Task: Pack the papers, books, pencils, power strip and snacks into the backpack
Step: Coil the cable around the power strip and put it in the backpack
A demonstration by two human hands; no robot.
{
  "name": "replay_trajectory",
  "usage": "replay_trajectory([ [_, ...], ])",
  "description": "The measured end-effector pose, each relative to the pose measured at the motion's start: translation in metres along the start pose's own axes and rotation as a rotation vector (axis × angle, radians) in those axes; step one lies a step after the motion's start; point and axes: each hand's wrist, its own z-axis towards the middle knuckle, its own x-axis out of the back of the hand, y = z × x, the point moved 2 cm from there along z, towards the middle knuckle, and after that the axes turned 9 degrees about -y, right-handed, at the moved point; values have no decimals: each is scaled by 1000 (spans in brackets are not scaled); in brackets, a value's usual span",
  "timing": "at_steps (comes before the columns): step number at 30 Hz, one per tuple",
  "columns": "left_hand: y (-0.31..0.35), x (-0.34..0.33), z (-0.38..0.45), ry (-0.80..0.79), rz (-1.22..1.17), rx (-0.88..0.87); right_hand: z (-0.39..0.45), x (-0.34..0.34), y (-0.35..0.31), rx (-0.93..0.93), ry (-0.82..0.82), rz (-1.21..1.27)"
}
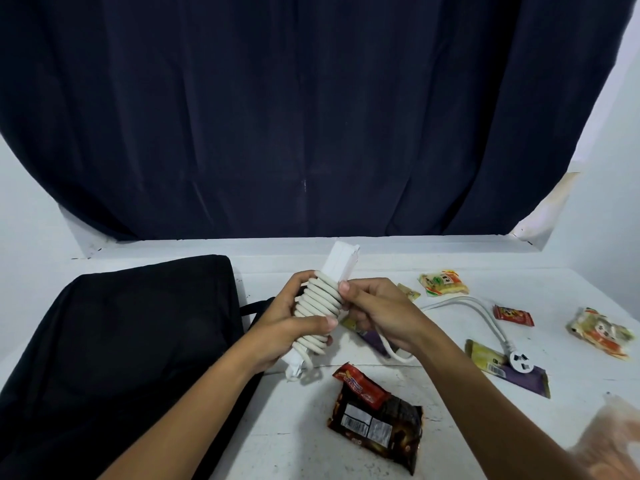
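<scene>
Your left hand (294,317) is wrapped round the power strip (325,306), held above the table (450,427), its long axis tilted up and away. Your right hand (377,313) pinches the cord (460,306) just beside the coils; the loose tail trails right to the plug (518,359), so the next wrap feeds from there. Strip is hard white plastic, cord rubbery and ribbed in tight loops. Soft black backpack (138,341) lies left, nearer your left hand.

A blurred translucent bag (609,445) is cut off bottom right.
</scene>
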Motion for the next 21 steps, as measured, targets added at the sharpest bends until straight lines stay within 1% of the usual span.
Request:
replay_trajectory([
  [5,2,-2,-2,11,38,-6,-3,-5,-2,52,84,120],
  [7,4,-5,-2,-3,10,-7,-5,-9,-6,68,153,87],
  [9,7,-2,0,9,-17,-8,-8,-12,-10,70,237,-39],
  [11,9,7,3,56,24,-4,-11,-10,-12,20,284,-175],
  [13,12,18,5,89,1,21,-13,-4,-13,-79,239,-297],
  [15,15,28,4,134,-45,42,-15,2,-15,-173,152,-542],
  [16,16,32,5,155,-23,57,-15,3,-13,-190,122,-662],
  [18,18,32,5,167,132,93,-13,-4,-11,-165,119,-801],
  [21,16,28,6,181,409,114,-10,-17,-14,-84,207,-1009],
])
